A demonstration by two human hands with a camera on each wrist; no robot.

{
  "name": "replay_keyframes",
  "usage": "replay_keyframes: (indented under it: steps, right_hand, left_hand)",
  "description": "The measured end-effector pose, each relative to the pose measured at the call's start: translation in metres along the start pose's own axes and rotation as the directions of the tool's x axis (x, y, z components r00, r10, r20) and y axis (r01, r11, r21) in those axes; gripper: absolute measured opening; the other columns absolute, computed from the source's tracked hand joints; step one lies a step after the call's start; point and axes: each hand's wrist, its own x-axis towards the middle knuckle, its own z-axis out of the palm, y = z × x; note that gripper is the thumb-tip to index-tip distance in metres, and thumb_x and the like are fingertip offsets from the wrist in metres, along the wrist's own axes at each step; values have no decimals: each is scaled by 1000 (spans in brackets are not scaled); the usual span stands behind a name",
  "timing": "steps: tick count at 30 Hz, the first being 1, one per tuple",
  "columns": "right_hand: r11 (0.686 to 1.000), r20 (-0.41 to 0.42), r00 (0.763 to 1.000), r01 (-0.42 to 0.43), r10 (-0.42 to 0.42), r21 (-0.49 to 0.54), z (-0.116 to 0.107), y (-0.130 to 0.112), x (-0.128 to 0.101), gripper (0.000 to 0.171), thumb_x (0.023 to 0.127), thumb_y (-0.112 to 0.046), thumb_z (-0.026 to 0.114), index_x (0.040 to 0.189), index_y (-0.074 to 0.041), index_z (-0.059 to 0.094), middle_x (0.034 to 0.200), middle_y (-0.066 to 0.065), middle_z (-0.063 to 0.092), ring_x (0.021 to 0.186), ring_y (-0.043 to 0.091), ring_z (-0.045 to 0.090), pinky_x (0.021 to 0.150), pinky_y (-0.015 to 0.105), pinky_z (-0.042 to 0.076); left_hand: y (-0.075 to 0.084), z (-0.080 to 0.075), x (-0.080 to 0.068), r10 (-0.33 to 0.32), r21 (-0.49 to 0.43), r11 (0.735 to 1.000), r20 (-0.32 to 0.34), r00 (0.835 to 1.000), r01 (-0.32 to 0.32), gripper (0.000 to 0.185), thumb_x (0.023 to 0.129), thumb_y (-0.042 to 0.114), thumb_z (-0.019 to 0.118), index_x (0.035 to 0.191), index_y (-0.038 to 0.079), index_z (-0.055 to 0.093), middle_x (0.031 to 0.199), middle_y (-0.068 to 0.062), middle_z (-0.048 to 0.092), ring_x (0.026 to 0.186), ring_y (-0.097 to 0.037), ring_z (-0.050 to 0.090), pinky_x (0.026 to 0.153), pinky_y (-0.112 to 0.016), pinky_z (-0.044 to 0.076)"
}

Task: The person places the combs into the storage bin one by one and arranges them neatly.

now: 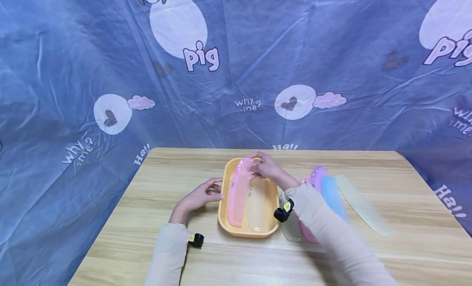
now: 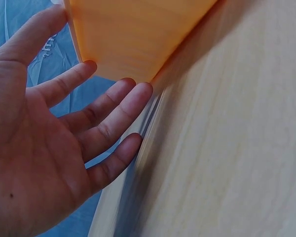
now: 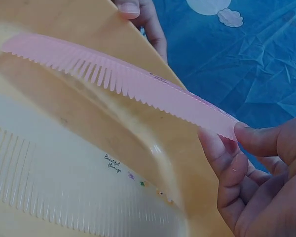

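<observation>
My right hand [image 1: 268,169] pinches one end of a pink comb [image 1: 237,196] between thumb and fingers, at the far side of a yellow-orange plastic basket [image 1: 248,234]. The comb slants over the left part of the basket, above its floor in the right wrist view. Beside it in the basket lies a cream translucent comb [image 3: 84,173] with small printed flowers and lettering. At the basket's left side is my left hand [image 1: 199,197], its fingers extended and touching the outer wall, the thumb up at the rim, as the left wrist view [image 2: 64,123] shows.
Right of the basket lie several more combs, partly under my right sleeve: a clear one [image 1: 292,230], a second pink one [image 1: 309,232], a purple one [image 1: 318,175], a blue one [image 1: 333,198] and a pale yellow-green one [image 1: 363,204]. A blue printed cloth [image 1: 254,73] hangs behind the wooden table [image 1: 177,163].
</observation>
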Motion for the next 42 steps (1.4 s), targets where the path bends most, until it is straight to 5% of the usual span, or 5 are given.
replay_keyframes:
  steps: [9,29,42]
  right_hand:
    - [1000,25,999,-28,28,-13,4,-1,3,41,91,5,54,130,3,43,75,2,66,54,11,62,47,17,31]
    - [986,41,999,-17,24,-167,12,2,15,35,86,5,63,119,7,49,74,7,62,53,11,63,50,22,44]
    - [921,24,1000,25,-17,-389,13,4,17,30,86,-1,67,113,4,58,62,2,55,50,15,52,49,23,43]
  left_hand:
    - [1,1,0,17,-24,1000,5,1000,-17,67,90,26,69,146,10,38,128,-20,54,109,-25,58,91,-33,47]
    - [-2,0,2,10,-15,1000,10,1000,-10,67,90,25,69,147,9,37,128,-20,54,115,-28,55,98,-42,46]
    - [-4,-1,3,-1,-11,1000,8,1000,1,66,91,25,68,148,11,36,130,-19,53,113,-26,55,98,-43,45]
